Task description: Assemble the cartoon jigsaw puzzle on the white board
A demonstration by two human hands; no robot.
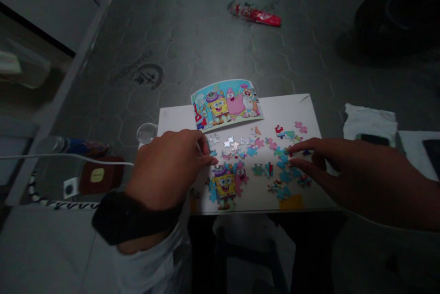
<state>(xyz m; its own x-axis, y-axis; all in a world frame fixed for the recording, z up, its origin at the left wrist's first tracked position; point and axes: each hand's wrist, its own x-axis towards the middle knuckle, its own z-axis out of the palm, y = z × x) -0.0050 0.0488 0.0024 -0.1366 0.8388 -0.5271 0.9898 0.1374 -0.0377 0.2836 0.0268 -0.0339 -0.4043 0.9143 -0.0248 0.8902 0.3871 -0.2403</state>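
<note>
A small white board (pixel 309 115) holds a cartoon jigsaw. A joined patch of pieces (pixel 227 184) lies near its front edge, and several loose pieces (pixel 275 156) are scattered to the right. A colourful reference picture (pixel 225 104) rests at the board's far edge. My left hand (pixel 168 168), with a dark band at the wrist, hovers over the board's left side, fingertips pinched on something I cannot make out. My right hand (pixel 330 166) reaches in from the right, fingers stretched out and touching the loose pieces.
The floor is dark hexagonal tile. A red wrapper (pixel 256 13) lies far back. A white cloth (pixel 369 120) lies right of the board. At the left are a clear lid (pixel 147 133), a white cable (pixel 68 156) and a brown box (pixel 99 177).
</note>
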